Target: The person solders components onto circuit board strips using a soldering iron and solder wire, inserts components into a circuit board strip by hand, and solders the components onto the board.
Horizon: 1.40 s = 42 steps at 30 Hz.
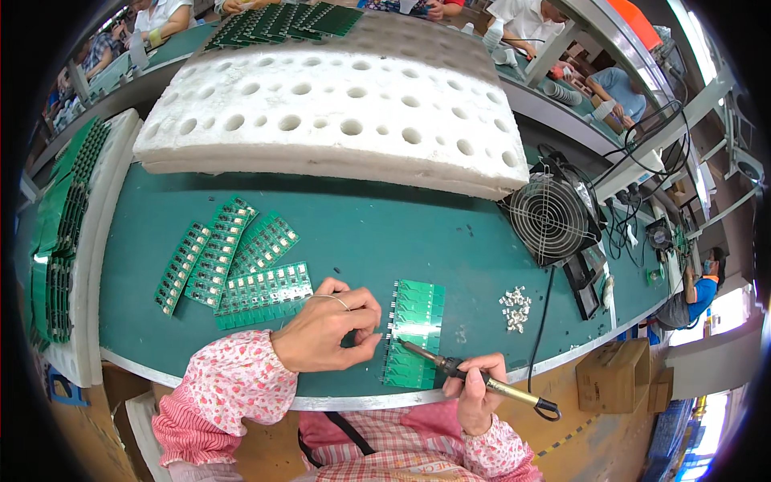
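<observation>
My right hand (479,386) grips the handle of a soldering iron (490,384). The iron's tip rests at or just above the left part of a green circuit board panel (416,329), which lies near the table's front edge with a row of small parts along its left side. Just left of the panel is my left hand (333,328), fingers curled and pinched together. A thin silvery solder wire (333,299) curves over its back and into the fingers; its end is hidden. Beside that hand lie several panels with white components (265,293).
A small heap of white components (516,309) lies right of the panel. Behind it stands a black fan (550,213). A thick white foam block (321,120) spans the back, bearing more panels (281,22). Stacked green boards (60,217) stand at left. A black cord (542,321) crosses the table.
</observation>
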Available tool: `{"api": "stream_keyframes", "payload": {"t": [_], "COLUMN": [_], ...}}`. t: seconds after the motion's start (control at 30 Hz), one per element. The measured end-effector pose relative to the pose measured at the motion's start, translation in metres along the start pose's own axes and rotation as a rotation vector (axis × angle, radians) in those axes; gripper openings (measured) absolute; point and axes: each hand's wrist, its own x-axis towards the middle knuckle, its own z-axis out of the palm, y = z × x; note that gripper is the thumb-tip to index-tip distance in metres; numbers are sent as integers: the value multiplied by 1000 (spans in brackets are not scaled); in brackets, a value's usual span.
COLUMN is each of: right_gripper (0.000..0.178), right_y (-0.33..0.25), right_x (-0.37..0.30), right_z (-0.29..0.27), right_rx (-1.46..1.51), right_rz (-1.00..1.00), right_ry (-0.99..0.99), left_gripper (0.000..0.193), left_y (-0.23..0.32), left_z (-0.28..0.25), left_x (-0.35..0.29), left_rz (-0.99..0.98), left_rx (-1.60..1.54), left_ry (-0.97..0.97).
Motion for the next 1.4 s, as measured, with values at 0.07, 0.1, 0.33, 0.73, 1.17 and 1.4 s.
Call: {"api": "stream_keyframes", "payload": {"t": [0.07,0.1,0.33,0.73,1.17,1.4], "right_gripper": [17,17,17,16,18,18], "right_y": [-1,-2,-4,-12,1,2], "right_x": [1,2,4,12,8,11], "right_z": [2,2,3,-3,-6,-8], "right_rx": [0,2,-51,-223,12,5], "right_rz": [12,13,10,-23,22,17], "right_ry": [2,1,-41,-203,-45,-91], "left_gripper": [19,19,18,14,12,12], "left_y": [0,1,0,0,0,2], "left_z": [-1,-1,0,1,3,2], "left_x": [0,-1,0,-1,-1,2], "left_rz": [7,5,4,7,22,9], "left_rx": [9,10,25,64,77,67], "left_ry": [1,0,-12,-21,11,-15]}}
